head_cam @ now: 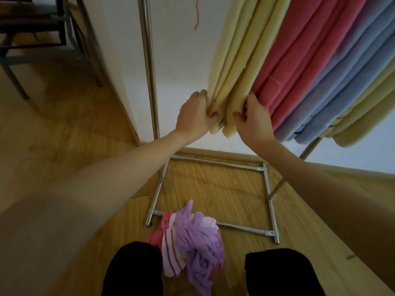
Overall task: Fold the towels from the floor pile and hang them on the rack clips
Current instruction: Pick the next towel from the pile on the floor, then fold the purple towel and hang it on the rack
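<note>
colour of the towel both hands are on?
Pale yellow towel, gripped near its lower edge by left hand and right hand; head view.

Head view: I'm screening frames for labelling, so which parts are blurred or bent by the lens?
Head view: the left forearm smears with motion blur; both hands, left hand and right hand, on the yellow towels stay fairly sharp; the wide lens bows the rack pole; light is soft, without glare.
</note>
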Demonstrator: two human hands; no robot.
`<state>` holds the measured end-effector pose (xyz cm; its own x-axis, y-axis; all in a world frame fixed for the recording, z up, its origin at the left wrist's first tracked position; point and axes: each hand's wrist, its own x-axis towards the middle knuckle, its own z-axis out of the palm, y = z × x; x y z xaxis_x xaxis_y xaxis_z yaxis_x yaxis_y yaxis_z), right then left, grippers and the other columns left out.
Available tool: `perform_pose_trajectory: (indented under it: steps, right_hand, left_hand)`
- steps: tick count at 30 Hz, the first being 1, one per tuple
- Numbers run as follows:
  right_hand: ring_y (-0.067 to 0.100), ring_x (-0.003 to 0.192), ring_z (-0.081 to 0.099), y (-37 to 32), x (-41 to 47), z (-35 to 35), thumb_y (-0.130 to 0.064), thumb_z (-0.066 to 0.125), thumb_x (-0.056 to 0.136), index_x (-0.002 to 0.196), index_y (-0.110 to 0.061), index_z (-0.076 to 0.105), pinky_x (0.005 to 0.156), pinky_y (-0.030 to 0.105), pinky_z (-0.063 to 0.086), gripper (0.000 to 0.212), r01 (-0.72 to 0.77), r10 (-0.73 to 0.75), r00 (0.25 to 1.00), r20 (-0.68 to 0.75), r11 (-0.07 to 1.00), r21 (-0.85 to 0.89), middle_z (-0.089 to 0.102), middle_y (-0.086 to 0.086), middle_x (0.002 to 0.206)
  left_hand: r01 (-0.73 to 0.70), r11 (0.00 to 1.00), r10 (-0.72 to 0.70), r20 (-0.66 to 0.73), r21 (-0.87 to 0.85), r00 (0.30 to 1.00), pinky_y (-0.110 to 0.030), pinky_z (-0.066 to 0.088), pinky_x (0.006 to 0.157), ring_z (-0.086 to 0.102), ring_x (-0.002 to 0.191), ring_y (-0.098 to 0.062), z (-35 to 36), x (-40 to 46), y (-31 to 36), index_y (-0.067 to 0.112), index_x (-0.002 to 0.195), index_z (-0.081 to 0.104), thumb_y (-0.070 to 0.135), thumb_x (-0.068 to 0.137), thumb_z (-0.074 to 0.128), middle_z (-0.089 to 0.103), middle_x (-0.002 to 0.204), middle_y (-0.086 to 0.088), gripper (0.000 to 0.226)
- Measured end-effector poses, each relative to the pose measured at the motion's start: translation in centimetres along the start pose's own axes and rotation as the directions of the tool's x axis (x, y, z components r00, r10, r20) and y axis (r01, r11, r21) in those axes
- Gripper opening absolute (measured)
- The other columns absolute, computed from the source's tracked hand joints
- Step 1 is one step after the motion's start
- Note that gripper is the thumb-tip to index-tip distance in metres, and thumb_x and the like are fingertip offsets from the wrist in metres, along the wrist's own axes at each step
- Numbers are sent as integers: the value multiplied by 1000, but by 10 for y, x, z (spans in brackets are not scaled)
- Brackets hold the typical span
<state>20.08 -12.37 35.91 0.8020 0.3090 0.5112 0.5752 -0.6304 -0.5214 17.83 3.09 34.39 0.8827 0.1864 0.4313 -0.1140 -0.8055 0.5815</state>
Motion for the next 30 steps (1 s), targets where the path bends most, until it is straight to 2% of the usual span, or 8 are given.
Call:
perform_pose_trajectory:
  steps: [3,8,14,16,20,24,27,30]
  right_hand:
    - [3,69,58,33,-22,10,-6,53,88,102,-4,56,62,16,47,14,-43,42,999,15,997,66,65,0,88]
    - [22,102,63,84,-87,48,-11,51,90,120,-8,55,88,39,51,31,-247,256,924,283,967,-68,66,6,115]
    - [30,122,50,139,-191,124,-14,53,92,136,-3,40,93,34,40,48,-300,406,575,710,912,-279,51,18,134]
    - [32,121,50,152,-222,147,-12,52,91,135,-1,41,92,32,38,47,-310,427,497,756,901,-305,52,19,132]
    - [35,120,49,171,-271,189,-7,51,90,131,4,43,95,36,37,44,-336,417,369,830,893,-299,53,23,129]
    - [33,116,52,182,-316,231,-11,49,93,128,1,44,89,34,39,38,-350,424,254,869,878,-326,54,20,126]
    - [32,120,50,186,-342,255,-17,46,94,130,4,42,94,33,36,42,-418,459,211,863,840,-345,54,20,128]
    - [33,117,51,187,-360,273,-18,44,91,129,4,42,92,35,38,44,-536,518,268,813,781,-321,54,20,126]
  left_hand:
    - [17,998,-9,150,-53,989,-25,43,70,53,86,-14,20,-28,-23,12,105,56,39,81,64,55,97,-1,37]
    - [172,981,-193,365,90,911,-30,46,86,55,101,-17,57,-90,-81,11,125,51,16,84,63,54,116,-6,44]
    - [354,898,-439,570,262,694,-38,47,88,56,109,-32,108,-173,-152,2,120,54,24,83,62,56,119,-17,44]
    - [328,897,-442,627,297,641,-40,47,85,57,106,-34,125,-198,-174,3,111,58,31,80,60,60,112,-18,41]
    - [272,904,-426,715,328,554,-38,47,83,57,105,-33,160,-236,-209,-1,110,57,9,84,58,59,111,-19,28]
    - [193,923,-384,786,332,485,-37,47,79,58,101,-34,202,-260,-235,5,97,54,14,86,54,60,108,-16,14]
    - [129,943,-331,826,307,456,-39,44,91,51,117,-32,236,-274,-245,7,125,54,16,89,54,54,126,-13,37]
    - [-14,954,-260,850,299,457,-39,38,102,38,132,-28,266,-278,-246,14,143,37,12,91,51,40,145,-7,54]
